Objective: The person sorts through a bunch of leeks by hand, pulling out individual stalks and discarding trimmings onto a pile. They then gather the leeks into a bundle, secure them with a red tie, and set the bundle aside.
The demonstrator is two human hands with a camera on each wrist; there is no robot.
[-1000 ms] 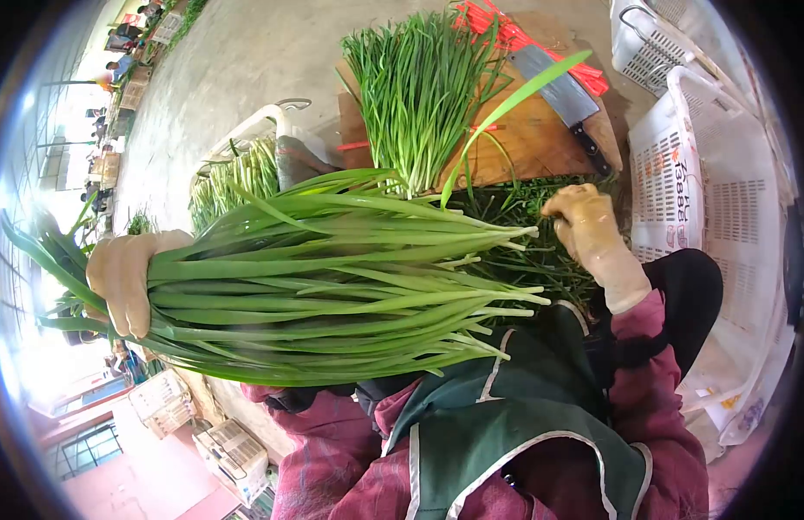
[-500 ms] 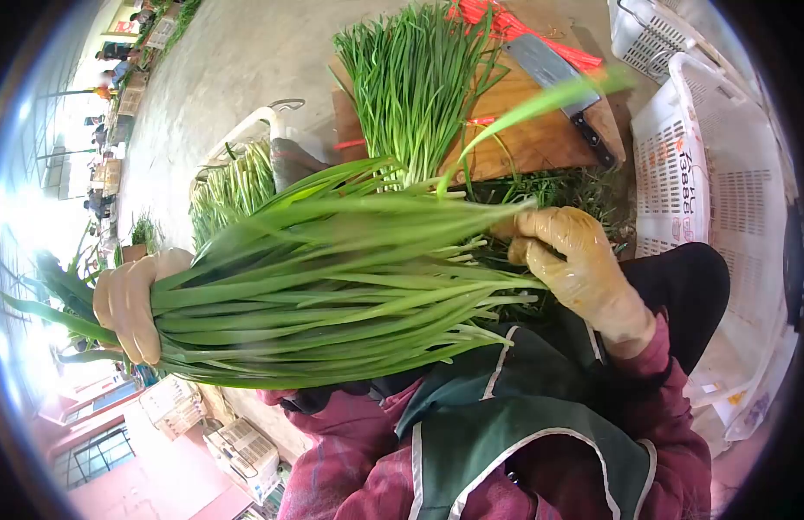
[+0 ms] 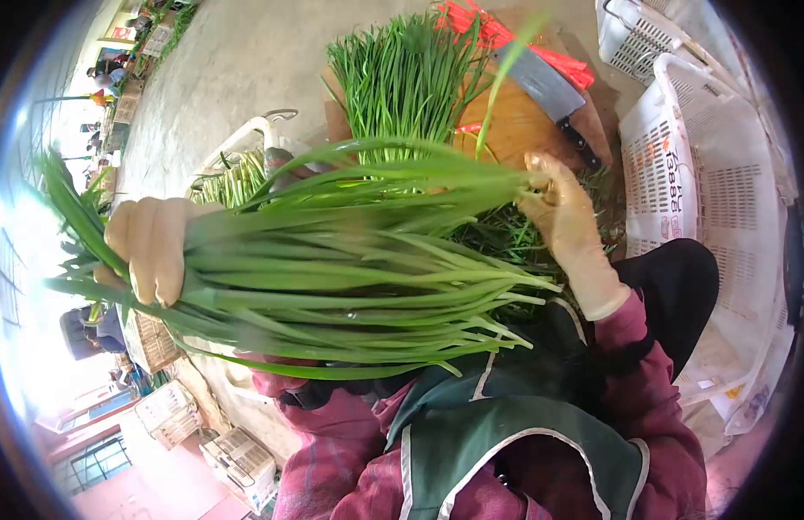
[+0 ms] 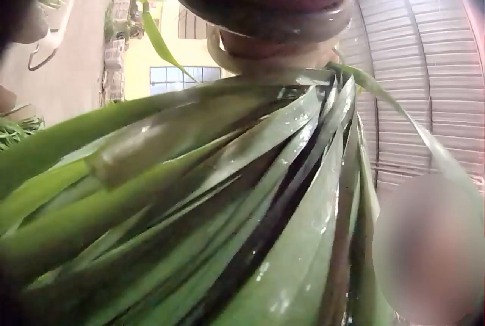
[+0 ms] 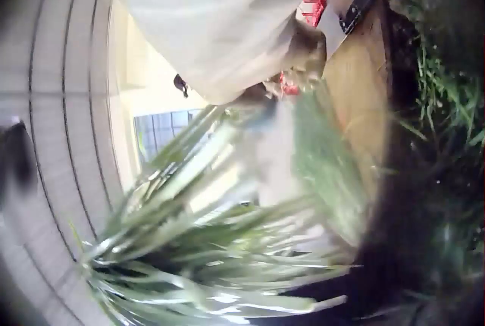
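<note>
Left hand: a bunch (image 3: 350, 269) of long green leaves is grasped near its leafy end by the left hand (image 3: 150, 247), the gloved fingers wrapped over the top.
Right hand: a few stalks (image 3: 484, 179) along the bunch's upper edge are pinched at their ends by the right hand (image 3: 571, 225), also gloved; the fingertips are partly blurred.
Bunch: it is held sideways across the front of the body, above the lap – leaf tips toward the left, pale cut ends toward the right. In the left wrist view, wet, shiny leaves are seen fanned out below the wrist.
Lap: a dark green apron (image 3: 532, 416) with pale edging is worn over purplish sleeves (image 3: 627, 338).
Trimmings: loose green scraps (image 3: 497, 243) are seen between the bunch and the board, beside the right hand.
Board: a second bunch (image 3: 402, 82) is laid on the wooden board (image 3: 506, 130), beside a knife (image 3: 540, 82) – its black handle turned toward the person – and red strips (image 3: 571, 71).
Left basket: more stalks are held in a white basket (image 3: 246, 134) partly hidden behind the bunch.
Crates: a large white crate (image 3: 653, 165) is placed at the right, with another crate (image 3: 631, 43) beyond it.
</note>
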